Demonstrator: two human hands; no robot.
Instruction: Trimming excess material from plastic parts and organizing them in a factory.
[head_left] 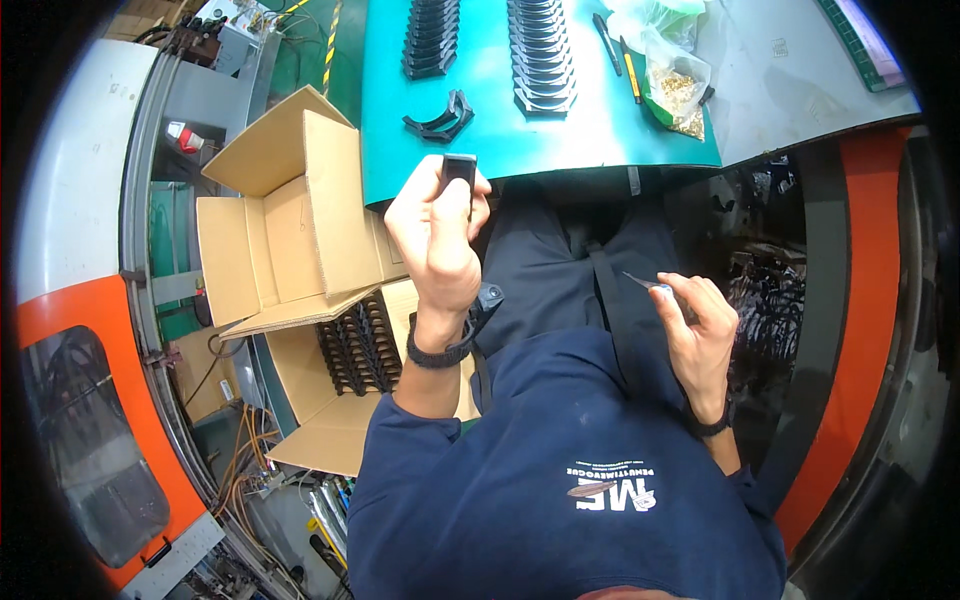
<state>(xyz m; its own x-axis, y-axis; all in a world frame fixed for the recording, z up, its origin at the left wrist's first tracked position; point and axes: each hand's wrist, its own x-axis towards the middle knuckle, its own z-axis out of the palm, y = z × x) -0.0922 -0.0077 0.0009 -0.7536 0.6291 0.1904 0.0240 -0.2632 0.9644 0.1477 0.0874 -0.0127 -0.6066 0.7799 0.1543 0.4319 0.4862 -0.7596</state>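
Note:
My left hand (440,235) is raised just off the near edge of the green mat, closed around a black plastic part (460,168). That part is seen nearly end-on, so most of its shape is hidden. Lower and to the right, over my lap, my right hand (700,325) pinches a thin pointed blade (637,280); its handle is mostly covered by the fingers. Beyond my left hand, a loose curved black part (440,120) lies on the mat. Two rows of similar parts, the left row (432,40) and the right row (541,60), stretch toward the far edge.
The green mat (620,140) covers the table. At its right lie a dark pen (606,44), a yellow-and-black pen (631,70) and a clear bag of small golden pieces (680,92). Left of me, an open cardboard box (310,425) holds stacked black parts (358,345). Orange-and-white machinery (60,295) stands far left.

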